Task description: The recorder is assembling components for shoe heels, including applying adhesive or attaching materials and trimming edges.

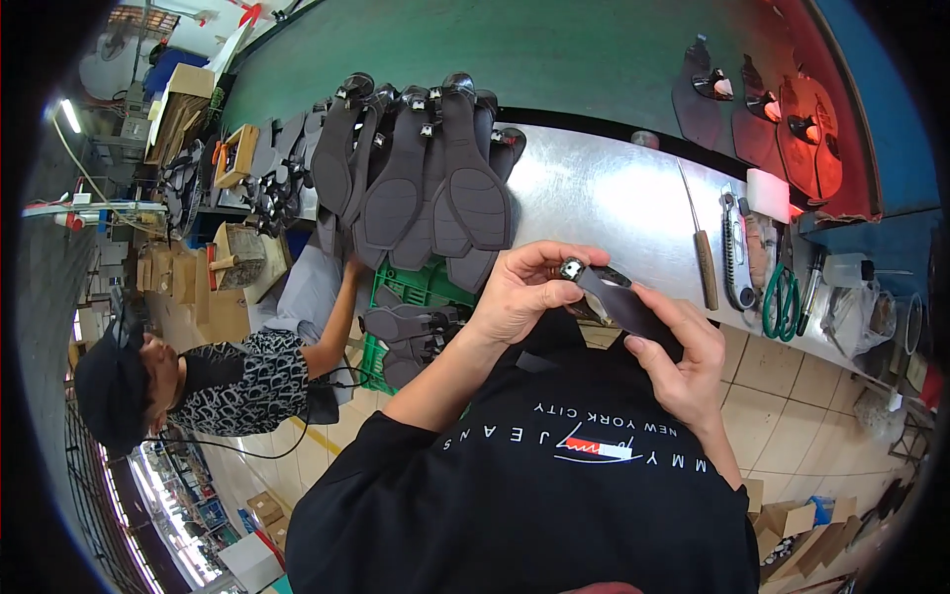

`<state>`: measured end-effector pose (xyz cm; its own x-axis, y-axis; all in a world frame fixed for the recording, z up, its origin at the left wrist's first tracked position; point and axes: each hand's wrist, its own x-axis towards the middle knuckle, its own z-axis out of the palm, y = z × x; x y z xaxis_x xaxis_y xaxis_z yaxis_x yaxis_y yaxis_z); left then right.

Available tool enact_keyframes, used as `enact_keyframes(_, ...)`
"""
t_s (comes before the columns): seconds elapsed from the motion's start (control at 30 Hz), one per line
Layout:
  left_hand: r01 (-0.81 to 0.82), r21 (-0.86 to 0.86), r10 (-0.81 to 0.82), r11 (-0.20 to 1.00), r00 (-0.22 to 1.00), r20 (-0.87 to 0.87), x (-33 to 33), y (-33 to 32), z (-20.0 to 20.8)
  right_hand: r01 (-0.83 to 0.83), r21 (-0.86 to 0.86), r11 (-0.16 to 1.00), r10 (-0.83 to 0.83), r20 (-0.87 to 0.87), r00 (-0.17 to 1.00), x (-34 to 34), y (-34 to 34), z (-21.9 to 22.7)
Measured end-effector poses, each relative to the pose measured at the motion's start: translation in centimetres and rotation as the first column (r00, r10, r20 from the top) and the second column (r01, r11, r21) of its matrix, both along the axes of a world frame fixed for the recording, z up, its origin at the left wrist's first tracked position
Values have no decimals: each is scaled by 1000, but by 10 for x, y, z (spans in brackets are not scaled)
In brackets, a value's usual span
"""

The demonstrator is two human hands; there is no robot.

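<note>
Both hands hold a dark shoe sole (pixel 635 309) in front of my chest, just off the near edge of the metal table. My left hand (pixel 522 297) pinches the end with the shiny black piece between thumb and fingers. My right hand (pixel 683 351) is closed round the other end, and its fingers hide part of the sole. Left of my hands, a heap of similar dark soles (pixel 392 213) with shiny ends lies on the table's edge. More soles (pixel 406 327) are in a green plastic crate (pixel 435 282) below it.
On the metal table (pixel 584 178) lie a wooden-handled awl (pixel 705 262), a utility knife (pixel 735 252), green-handled scissors (pixel 782 302) and a white block (pixel 768 193). Beyond runs a green belt (pixel 554 59), with several soles (pixel 698 109) at right under red light. A co-worker (pixel 233 381) reaches toward the heap from the left.
</note>
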<state>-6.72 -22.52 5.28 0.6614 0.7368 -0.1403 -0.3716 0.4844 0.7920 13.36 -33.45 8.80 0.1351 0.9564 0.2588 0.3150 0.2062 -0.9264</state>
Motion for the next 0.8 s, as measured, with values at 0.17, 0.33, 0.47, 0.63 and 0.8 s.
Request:
enact_keyframes(0.17,-8,29,9,1000,1000,-12,2,-2,0,3,-13,1000,-3,-16,1000,0,0,0)
enact_keyframes(0.33,-4,26,4,1000,1000,-24,1,-2,-1,2,-10,1000,-2,-19,1000,0,0,-2)
enact_keyframes(0.47,-5,30,6,1000,999,-34,0,-2,0,-2,-15,1000,1,-23,1000,0,-1,0)
enact_keyframes(0.63,-1,51,4,999,998,-61,0,-3,2,-6,-31,999,6,1,1000,0,-1,2)
enact_keyframes(0.8,6,203,18,979,993,-114,0,-3,5,-8,-20,1000,9,38,999,2,-1,2)
